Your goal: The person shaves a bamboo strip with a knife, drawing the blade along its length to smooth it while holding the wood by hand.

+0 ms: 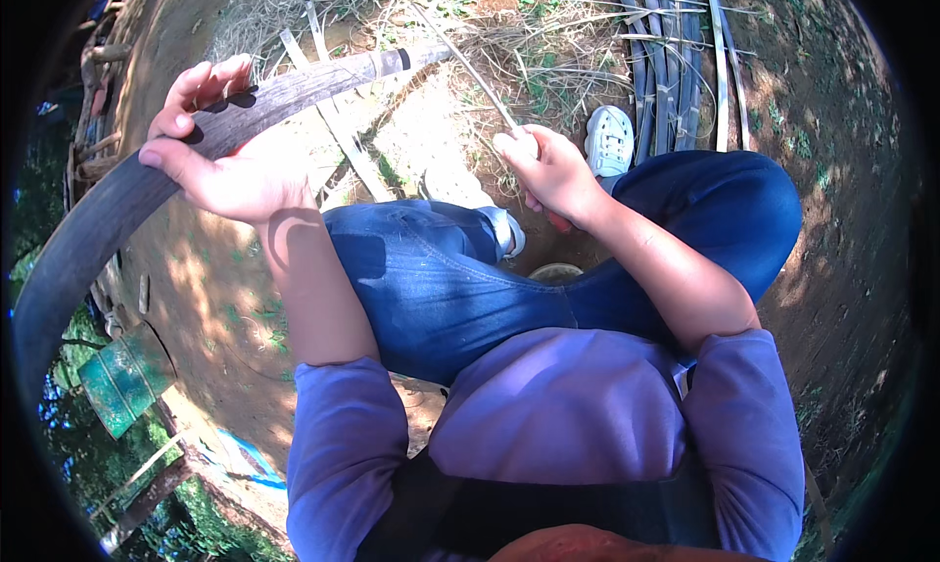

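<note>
A long, flat grey-brown bamboo strip (294, 92) with a dark band near its far end runs across the left side, curving out past the left rim. My left hand (230, 161) is closed on it, thumb on the near edge and fingers on the far edge. In my right hand (548, 170), closed in front of my knees, is a knife (480, 82) with a long thin blade that points forward and left. A bit of red, perhaps its handle, shows under the palm. The blade's middle passes close to the strip's far end; whether they touch, I cannot tell.
Thin shavings (548, 53) litter the dirt ahead. Several long grey strips (671, 72) lie in a bundle at the far right. Pale split slats (338, 131) rest on the ground near my white shoe (609, 141). A green metal container (122, 381) stands at the left.
</note>
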`<state>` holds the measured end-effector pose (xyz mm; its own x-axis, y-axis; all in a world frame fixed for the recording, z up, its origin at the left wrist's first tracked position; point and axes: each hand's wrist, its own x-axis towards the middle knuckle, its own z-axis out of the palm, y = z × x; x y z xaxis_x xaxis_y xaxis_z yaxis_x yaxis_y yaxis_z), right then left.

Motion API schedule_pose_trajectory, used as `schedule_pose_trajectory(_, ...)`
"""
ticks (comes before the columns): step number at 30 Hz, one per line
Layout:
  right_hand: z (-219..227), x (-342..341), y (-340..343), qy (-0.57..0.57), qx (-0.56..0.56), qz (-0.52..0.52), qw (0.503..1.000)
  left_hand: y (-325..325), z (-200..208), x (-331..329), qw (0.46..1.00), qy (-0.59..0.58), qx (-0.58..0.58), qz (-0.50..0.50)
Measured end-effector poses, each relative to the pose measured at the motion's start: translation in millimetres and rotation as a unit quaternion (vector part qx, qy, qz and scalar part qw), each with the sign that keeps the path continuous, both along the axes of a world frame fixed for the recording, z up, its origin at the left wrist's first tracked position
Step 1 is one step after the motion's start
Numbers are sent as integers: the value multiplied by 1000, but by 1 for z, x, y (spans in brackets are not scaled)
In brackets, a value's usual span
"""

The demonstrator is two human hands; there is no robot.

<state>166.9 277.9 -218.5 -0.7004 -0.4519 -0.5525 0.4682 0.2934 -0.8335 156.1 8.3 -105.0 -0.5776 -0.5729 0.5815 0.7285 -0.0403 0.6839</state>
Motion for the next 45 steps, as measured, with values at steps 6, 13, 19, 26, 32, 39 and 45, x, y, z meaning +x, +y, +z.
schedule_pose_trajectory(6,18,10,-4,0,-110,79,991,26,3,28,1000,1,5,-18)
schedule_pose_trajectory(13,19,12,1,59,-94,97,989,43,-17,23,998,6,-2,-69)
schedule_pose_trajectory(19,18,7,4,27,-58,67,996,70,-4,32,990,-82,-115,-31)
schedule_pose_trajectory(26,38,13,13,144,-127,117,974,70,-6,32,989,-46,-111,-81)
schedule_pose_trajectory(32,-91,-34,26,-140,99,-66,983,63,-3,22,989,-52,-127,-57)
schedule_pose_trajectory(39,9,-13,4,-10,-120,39,992,76,6,30,986,-103,-133,3)
schedule_pose_trajectory(45,-21,8,6,135,-87,63,985,65,-12,35,981,-49,-122,-142)
